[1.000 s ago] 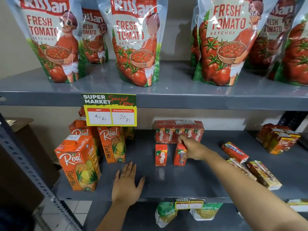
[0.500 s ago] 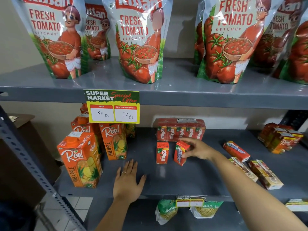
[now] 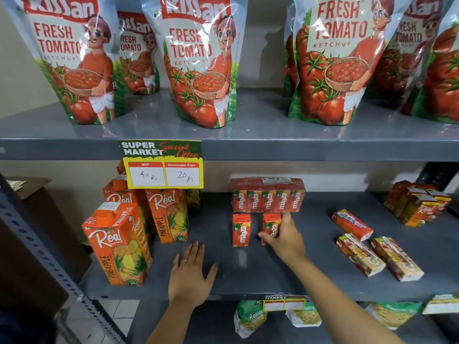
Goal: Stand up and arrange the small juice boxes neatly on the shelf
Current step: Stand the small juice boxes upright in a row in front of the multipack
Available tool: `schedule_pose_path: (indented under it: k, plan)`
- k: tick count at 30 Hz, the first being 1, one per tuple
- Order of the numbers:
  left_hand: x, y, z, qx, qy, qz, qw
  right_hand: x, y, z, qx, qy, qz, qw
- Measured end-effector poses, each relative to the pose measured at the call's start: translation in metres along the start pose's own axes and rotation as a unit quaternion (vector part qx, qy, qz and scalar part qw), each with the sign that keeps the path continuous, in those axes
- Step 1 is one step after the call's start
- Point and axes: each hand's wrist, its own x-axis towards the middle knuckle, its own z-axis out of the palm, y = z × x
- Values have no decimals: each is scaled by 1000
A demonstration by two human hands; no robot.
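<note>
The right hand [image 3: 285, 240] grips a small Maaza juice box [image 3: 271, 225] standing upright, long axis vertical, on the grey shelf [image 3: 260, 276], beside another upright box [image 3: 241, 230]. Its fingers cover the box's lower right. The left hand [image 3: 190, 276] lies flat, fingers spread. Three boxes [image 3: 372, 252] lie on their sides to the right.

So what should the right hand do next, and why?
Probably let go of the small Maaza box the right hand grips, since it stands upright beside the other single box, then reach for the boxes lying flat to the right.
</note>
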Motion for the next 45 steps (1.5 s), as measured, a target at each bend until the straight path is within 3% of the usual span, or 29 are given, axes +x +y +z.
schedule_pose_path:
  k: [4, 8, 12, 15, 17, 20, 22, 26, 30, 35, 40, 45]
  plan:
    - [-1, -1, 1, -3, 3, 0, 1000, -3, -7, 11, -12, 35, 13, 999]
    - [0, -1, 2, -3, 7, 1, 1000, -5, -9, 6, -17, 14, 14, 1000]
    - [1, -2, 3, -5, 2, 5, 1000, -1, -4, -18, -85, -76, 14, 993]
    - [1, -2, 2, -2, 1, 5, 1000, 23, 6, -58, -215, -174, 97, 956]
    - [2, -2, 2, -1, 1, 5, 1000, 51, 32, -88, -254, -141, 136, 947]
    - [2, -1, 1, -5, 2, 5, 1000, 94, 95, -120, -262, -19, 183, 947]
    - [1, -1, 1, -10, 6, 5, 1000, 104, 125, -130, -251, -17, 222, 942]
    - [1, -1, 0, -6, 2, 1, 1000, 84, 103, -144, -297, -18, 204, 933]
    - [2, -1, 1, -9, -1, 1, 1000, 87, 87, -135, -201, 72, 159, 964]
    - [2, 1, 0, -3, -3, 0, 1000, 55, 55, -80, 30, 127, 92, 987]
    - [1, 1, -1, 6, -7, 0, 1000, 14, 51, -20, 132, 71, 47, 988]
    - [1, 0, 0, 15, -8, 3, 1000, 12, 51, -24, 148, 42, 51, 987]
